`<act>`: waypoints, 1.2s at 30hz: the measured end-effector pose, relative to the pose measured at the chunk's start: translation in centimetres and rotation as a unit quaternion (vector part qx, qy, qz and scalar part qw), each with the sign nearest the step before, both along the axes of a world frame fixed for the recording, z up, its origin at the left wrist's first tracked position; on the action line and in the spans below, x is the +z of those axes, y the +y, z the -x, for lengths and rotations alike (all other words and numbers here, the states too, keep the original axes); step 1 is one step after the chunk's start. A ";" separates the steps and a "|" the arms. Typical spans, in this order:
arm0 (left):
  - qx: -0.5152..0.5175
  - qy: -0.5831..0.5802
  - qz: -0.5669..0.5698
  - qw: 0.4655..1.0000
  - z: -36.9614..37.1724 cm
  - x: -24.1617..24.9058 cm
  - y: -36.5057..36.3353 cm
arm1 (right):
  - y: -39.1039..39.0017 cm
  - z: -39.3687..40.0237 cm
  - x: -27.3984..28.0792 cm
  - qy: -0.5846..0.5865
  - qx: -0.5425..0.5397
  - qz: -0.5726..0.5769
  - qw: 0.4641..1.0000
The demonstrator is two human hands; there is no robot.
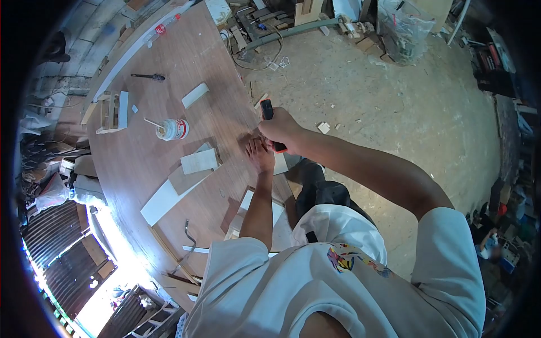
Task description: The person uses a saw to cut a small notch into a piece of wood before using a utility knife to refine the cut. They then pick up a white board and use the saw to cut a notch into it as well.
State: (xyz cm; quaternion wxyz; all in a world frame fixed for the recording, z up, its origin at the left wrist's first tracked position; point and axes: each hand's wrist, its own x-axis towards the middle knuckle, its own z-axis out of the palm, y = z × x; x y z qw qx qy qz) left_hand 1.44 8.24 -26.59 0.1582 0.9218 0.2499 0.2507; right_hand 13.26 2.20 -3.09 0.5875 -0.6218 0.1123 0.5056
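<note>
My right hand (280,127) is wrapped round a black tool with orange edges (267,109), whose two ends stick out above and below the fist; its kind is hidden by the hand. Just left of it, my left hand (259,153) lies with fingers stretched out at the table's edge. A white-faced board (280,164) shows right beside my left wrist. Farther left, a short white block (199,161) rests over a longer white board (163,201).
On the brown table (186,62) stand an open glue jar (172,129) with a stick in it, a white block (195,95), a dark tool (148,76) and a small wooden frame (115,112). A bottle (163,25) lies at the far edge. Scraps and a plastic bag (407,31) occupy the floor.
</note>
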 end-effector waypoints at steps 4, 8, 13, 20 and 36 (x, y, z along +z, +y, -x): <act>-0.018 -0.023 0.049 0.998 0.4 0.0 0.1 | 0.4 0.7 -1.8 -0.068 0.008 -0.002 0.998; 0.007 0.039 0.030 0.999 -0.1 -0.1 0.0 | 2.0 0.9 -9.4 -0.069 -0.060 -0.015 0.996; -0.010 0.044 0.058 0.997 0.2 0.0 0.2 | 3.5 0.9 -13.2 -0.194 -0.002 0.104 0.975; -0.019 0.041 0.046 0.998 0.1 0.8 0.1 | 3.1 0.2 -13.8 -0.102 -0.017 0.064 0.993; 0.014 0.037 0.009 0.999 -0.2 1.1 -0.1 | 1.5 -2.1 0.9 0.027 0.024 0.007 0.999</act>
